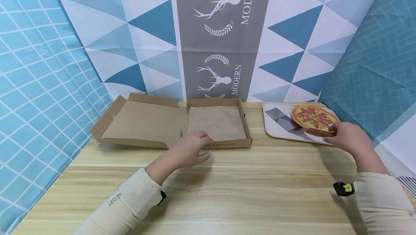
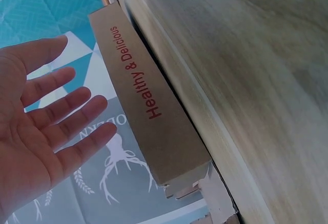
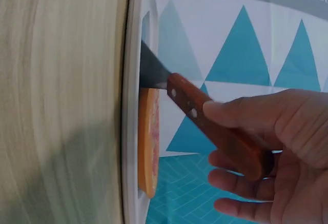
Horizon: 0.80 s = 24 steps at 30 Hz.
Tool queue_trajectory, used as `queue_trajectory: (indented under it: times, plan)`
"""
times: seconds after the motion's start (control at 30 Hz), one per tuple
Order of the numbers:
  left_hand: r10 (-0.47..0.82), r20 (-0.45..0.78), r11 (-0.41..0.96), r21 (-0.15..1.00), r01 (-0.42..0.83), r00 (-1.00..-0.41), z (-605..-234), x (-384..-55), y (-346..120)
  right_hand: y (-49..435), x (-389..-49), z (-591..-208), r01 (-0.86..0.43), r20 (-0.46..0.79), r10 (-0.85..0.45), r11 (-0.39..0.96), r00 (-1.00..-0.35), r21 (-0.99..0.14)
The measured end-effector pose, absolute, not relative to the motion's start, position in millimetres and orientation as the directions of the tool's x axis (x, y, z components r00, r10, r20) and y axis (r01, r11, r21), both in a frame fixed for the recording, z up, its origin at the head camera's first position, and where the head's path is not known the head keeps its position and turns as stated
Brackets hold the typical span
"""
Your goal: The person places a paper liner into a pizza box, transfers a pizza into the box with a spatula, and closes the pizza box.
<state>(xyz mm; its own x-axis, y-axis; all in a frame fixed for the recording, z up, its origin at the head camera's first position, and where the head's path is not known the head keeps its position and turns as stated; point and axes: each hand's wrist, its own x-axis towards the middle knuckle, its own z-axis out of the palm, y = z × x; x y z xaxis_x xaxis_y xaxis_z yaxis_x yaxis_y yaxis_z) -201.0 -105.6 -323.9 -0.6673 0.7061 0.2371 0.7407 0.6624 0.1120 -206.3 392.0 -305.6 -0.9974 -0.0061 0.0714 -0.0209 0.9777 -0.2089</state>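
Observation:
My right hand (image 1: pixel 352 137) grips the brown wooden handle (image 3: pixel 215 131) of a metal spatula (image 1: pixel 320 132), thumb along the top. The spatula's shiny blade (image 3: pixel 151 67) reaches over the white tray (image 1: pixel 271 128), beside a round pizza (image 1: pixel 313 117) with red and green toppings. Whether the blade touches the pizza's underside I cannot tell. My left hand (image 1: pixel 188 149) hovers in front of an opened cardboard pizza box (image 1: pixel 232 143), and in the left wrist view its fingers (image 2: pixel 77 116) are spread, holding nothing.
The box's lid (image 1: pixel 143 121) is folded out to the left, and brown paper (image 1: pixel 216 121) lines the base. Everything stands on a wooden table (image 1: pixel 227 191) against a patterned wall covering (image 1: pixel 224 47). Blue tiled sheets (image 1: pixel 32 83) flank both sides.

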Motion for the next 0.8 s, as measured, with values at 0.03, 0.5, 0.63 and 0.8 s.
queue_trajectory:
  times: [0.03,0.5,0.63,0.8]
  plan:
    - [0.709,0.240,0.659,0.110,0.744,-0.663,-324.4,-201.2,-105.5,393.0,-206.5,-306.5,-0.020,0.069,-0.006,0.976,-0.998,-0.218]
    - [0.731,0.267,0.627,0.099,0.773,-0.628,-328.0,-200.7,-107.7,394.9,-210.0,-321.5,0.006,0.068,0.032,0.934,-0.997,-0.357]
    - [0.732,0.264,0.625,0.108,0.773,-0.628,-327.9,-200.7,-107.2,392.3,-209.3,-321.8,0.045,0.061,0.076,0.911,-0.995,-0.410]
    - [0.730,0.258,0.627,0.113,0.771,-0.632,-327.2,-200.4,-105.6,387.7,-207.5,-318.8,0.077,0.049,0.111,0.884,-0.993,-0.461]
